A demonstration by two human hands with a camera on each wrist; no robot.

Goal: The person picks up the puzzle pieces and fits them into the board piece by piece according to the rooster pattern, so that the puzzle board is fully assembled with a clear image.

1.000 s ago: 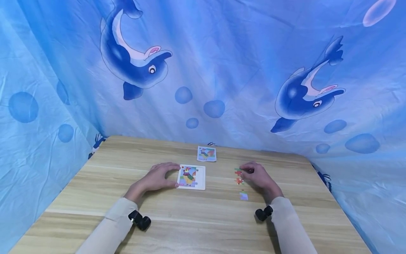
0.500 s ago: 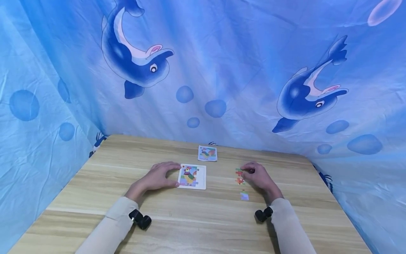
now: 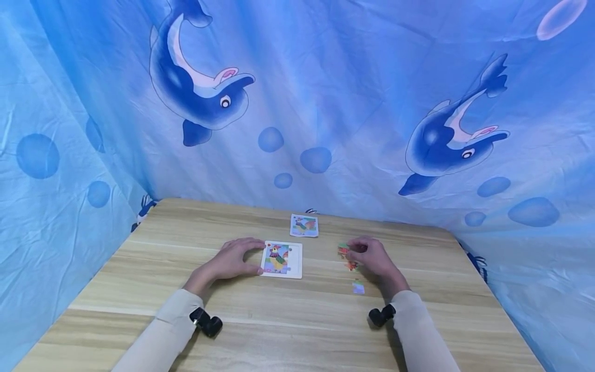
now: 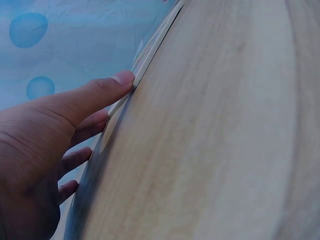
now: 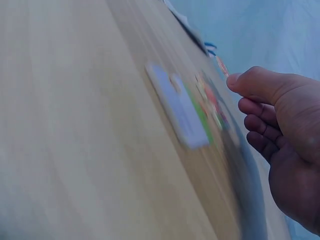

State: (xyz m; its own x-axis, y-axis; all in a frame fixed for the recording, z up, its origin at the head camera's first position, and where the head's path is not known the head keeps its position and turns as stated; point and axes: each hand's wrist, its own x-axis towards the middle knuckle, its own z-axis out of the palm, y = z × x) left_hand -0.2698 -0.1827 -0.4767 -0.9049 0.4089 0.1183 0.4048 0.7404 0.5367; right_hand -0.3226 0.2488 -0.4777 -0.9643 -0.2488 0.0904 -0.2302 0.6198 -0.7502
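Observation:
My left hand holds a white-framed puzzle tray at its left side, index finger at the far corner and thumb at the near corner. Assembled pieces in the tray show a rooster; the tray's right part is bare white. Between thumb and index finger, my right hand pinches a red-and-green puzzle piece, lifted off the table in the right wrist view. Right beside that hand lies an orange puzzle piece. Nearer to me is a lilac puzzle piece with a green edge.
Behind the tray, a rooster picture card lies on the wooden table. A blue curtain with dolphins hangs along the table's back and sides.
The right hand has moved slightly left, carrying the red-and-green puzzle piece away from its former spot. The left hand stays at the puzzle tray.

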